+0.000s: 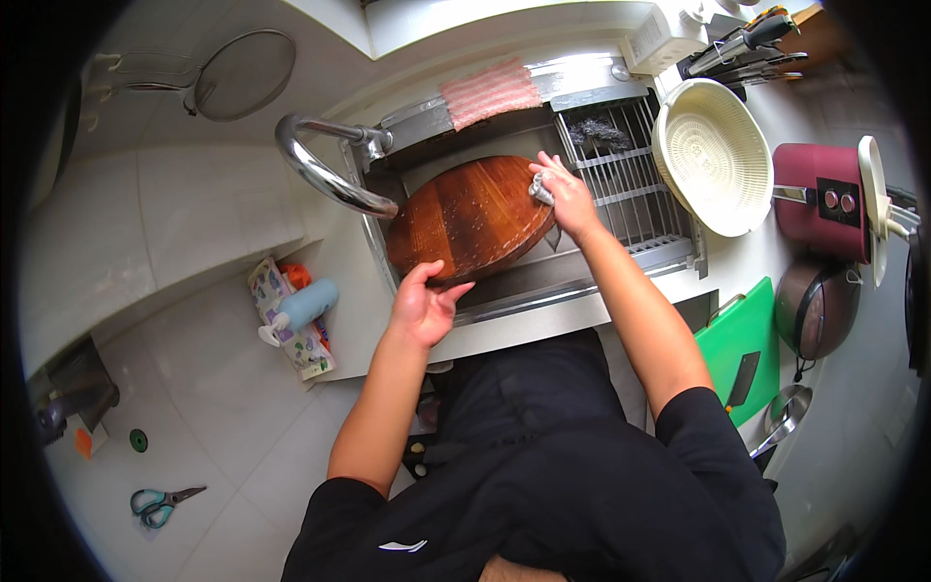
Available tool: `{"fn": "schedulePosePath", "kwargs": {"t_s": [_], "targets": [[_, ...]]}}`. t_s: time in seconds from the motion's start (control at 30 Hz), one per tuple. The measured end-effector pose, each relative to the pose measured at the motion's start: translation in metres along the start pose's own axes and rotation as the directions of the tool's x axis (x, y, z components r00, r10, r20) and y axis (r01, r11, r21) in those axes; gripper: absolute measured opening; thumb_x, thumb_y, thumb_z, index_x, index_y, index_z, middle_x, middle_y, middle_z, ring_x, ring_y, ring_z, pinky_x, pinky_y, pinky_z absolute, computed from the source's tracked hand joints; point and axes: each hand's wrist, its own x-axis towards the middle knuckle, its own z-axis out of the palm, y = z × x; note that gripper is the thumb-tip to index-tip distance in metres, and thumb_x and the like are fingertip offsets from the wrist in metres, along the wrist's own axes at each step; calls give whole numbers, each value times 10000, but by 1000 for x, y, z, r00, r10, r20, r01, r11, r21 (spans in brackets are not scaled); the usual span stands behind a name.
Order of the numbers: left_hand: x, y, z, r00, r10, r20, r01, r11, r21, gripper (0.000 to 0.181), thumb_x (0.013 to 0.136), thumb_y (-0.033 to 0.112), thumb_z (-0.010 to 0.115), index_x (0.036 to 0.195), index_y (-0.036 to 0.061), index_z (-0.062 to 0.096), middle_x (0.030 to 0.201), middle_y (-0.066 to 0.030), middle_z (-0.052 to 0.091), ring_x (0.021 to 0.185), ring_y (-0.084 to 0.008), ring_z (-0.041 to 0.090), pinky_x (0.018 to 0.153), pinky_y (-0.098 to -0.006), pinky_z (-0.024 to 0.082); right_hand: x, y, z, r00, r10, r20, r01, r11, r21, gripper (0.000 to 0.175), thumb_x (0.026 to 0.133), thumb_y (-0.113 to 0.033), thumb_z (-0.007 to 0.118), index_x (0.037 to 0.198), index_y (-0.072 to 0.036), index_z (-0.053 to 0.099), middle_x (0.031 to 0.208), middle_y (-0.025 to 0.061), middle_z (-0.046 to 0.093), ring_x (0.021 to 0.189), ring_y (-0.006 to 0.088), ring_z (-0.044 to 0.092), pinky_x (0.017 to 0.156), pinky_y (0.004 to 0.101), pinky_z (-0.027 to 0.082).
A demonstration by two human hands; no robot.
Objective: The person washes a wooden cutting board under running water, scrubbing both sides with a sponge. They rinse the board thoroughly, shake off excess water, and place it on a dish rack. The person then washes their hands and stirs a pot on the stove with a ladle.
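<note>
A round, thick wooden cutting board (473,218) with pale specks, perhaps suds, is tilted in the metal sink (502,142). My left hand (428,305) grips its near-left edge, thumb on top and fingers at the rim. At the board's right edge, my right hand (564,193) is closed on a crumpled grey-white scrubber (541,189) pressed against the wood. The curved chrome faucet (334,178) reaches over the board's left side. Whatever lies under the board is hidden.
Right of the board, a metal rack (625,182) holds a dark steel-wool scourer (598,134). A pink striped cloth (491,93) drapes over the sink's back edge. Farther right are a cream colander (713,156) and a green cutting board (749,356). A blue bottle (309,304) stands left.
</note>
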Motion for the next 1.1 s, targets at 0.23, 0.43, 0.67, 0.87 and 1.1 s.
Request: {"fn": "schedulePosePath", "kwargs": {"t_s": [0.23, 0.43, 0.67, 0.87, 1.1], "targets": [[0, 15, -13, 995, 77, 62, -77, 997, -2, 437, 924, 233, 597, 1317, 50, 541, 1255, -132, 637, 1079, -308, 666, 882, -375, 571, 3, -24, -14, 819, 478, 317, -570, 610, 550, 421, 982, -82, 557, 1399, -29, 568, 1286, 116, 658, 1095, 211, 664, 958, 362, 553], [51, -56, 28, 939, 332, -88, -343, 906, -248, 427, 922, 117, 581, 1335, 40, 504, 1312, -144, 576, 1231, -316, 557, 1122, -459, 442, -39, -24, 52, 855, 519, 9, -429, 697, 574, 526, 931, -15, 532, 1454, 17, 489, 1150, 139, 679, 913, 151, 662, 834, 291, 551], [73, -74, 51, 921, 268, -285, -343, 903, -260, 313, 948, 121, 574, 1233, 2, 520, 1200, -165, 599, 1098, -292, 620, 966, -394, 567, -71, -31, 79, 963, 174, -208, -223, 944, -243, 400, 1041, -301, 489, 1421, -224, 590, 1534, 369, 280, 1401, 416, 365, 1159, 421, 296], [53, -59, 39, 948, 193, -255, -242, 953, -181, 352, 940, 130, 596, 1230, -39, 491, 1127, -243, 607, 897, -345, 696, 732, -318, 652, -38, 15, 56, 970, 72, -230, -132, 957, -257, 357, 1047, -358, 486, 1303, -214, 690, 1601, 370, 161, 1521, 472, 144, 1218, 477, 193], [20, -43, 19, 982, 134, -136, -149, 983, -104, 324, 934, 150, 591, 1200, -29, 544, 1101, -224, 661, 892, -322, 707, 706, -314, 654, 9, 40, 6, 976, 209, -61, -210, 978, -5, 354, 1035, -299, 527, 1262, -92, 702, 1550, 223, 429, 1513, 284, 294, 1187, 370, 273]]}}
